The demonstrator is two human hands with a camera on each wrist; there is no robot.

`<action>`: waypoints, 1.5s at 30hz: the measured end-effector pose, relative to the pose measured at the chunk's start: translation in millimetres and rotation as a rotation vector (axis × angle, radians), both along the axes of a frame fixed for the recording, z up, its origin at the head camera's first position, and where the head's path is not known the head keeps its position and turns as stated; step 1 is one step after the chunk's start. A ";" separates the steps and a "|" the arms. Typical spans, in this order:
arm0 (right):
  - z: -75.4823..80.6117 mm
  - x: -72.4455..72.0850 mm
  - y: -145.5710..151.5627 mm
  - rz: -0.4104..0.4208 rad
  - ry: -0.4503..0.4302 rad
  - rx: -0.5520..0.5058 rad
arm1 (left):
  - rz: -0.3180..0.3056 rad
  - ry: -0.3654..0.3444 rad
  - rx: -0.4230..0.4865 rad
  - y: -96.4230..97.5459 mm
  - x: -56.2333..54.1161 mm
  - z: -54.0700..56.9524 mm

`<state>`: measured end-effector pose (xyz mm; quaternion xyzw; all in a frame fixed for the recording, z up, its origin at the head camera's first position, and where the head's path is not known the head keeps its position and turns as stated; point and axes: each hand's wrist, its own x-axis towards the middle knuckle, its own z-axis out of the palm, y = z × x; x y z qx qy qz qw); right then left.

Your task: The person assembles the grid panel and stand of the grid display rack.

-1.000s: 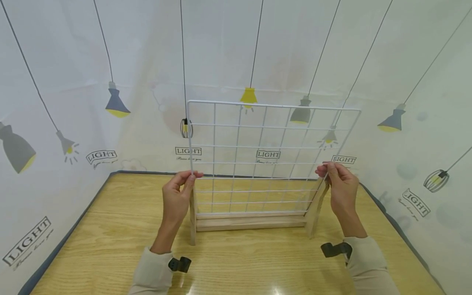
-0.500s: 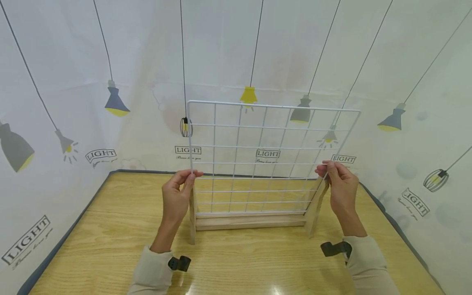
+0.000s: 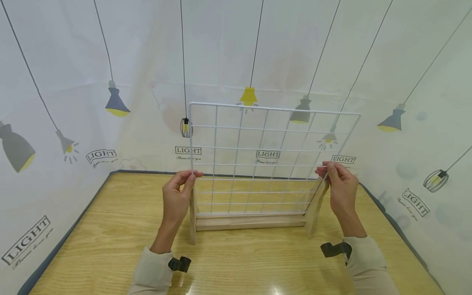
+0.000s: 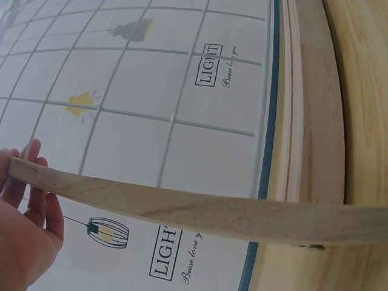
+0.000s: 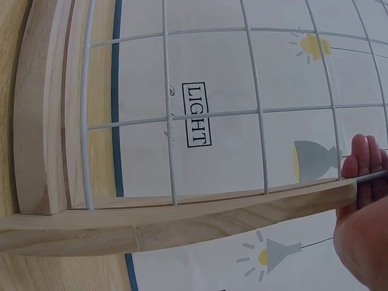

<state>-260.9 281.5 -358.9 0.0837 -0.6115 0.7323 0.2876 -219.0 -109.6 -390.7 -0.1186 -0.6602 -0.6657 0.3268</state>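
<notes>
A white wire grid panel (image 3: 255, 165) stands upright in a pale wooden stand (image 3: 250, 222), its lower edge right at the crossbar. My left hand (image 3: 178, 194) pinches the panel's left edge wire between thumb and fingers, just above that side's upright. On the opposite edge, my right hand (image 3: 342, 188) pinches the wire at about the same height. In the left wrist view, fingers (image 4: 51, 212) lie behind the tip of the wooden upright (image 4: 182, 206). The right wrist view shows the other upright (image 5: 242, 221) running up to the fingertips (image 5: 361, 148).
The stand rests on a wood-grain table (image 3: 236, 262). White backdrop cloth (image 3: 140, 49) printed with lamps and "LIGHT" lettering rises behind and on both sides. Black straps (image 3: 180, 264) show at both sleeve cuffs.
The grid panel's top edge has dropped slightly in the head view, while its lower edge stays in place. Both hands keep their hold at the sides.
</notes>
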 end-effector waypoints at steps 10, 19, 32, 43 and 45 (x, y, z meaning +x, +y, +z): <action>0.0 0.9 -0.8 0.003 0.008 -0.005 | 0.004 -0.012 0.007 0.0 0.8 0.5; -1.7 0.0 -0.2 0.023 0.028 -0.026 | 0.003 -0.014 0.002 0.2 0.5 -0.2; -1.6 0.0 -0.2 0.024 0.036 -0.037 | 0.001 -0.008 0.010 0.6 0.6 0.3; -2.0 -1.3 -0.1 0.016 0.014 -0.037 | 0.001 -0.037 -0.012 -0.6 1.4 1.0; -1.9 -1.6 -0.3 0.022 0.018 -0.046 | 0.001 -0.038 -0.011 -0.9 1.2 0.9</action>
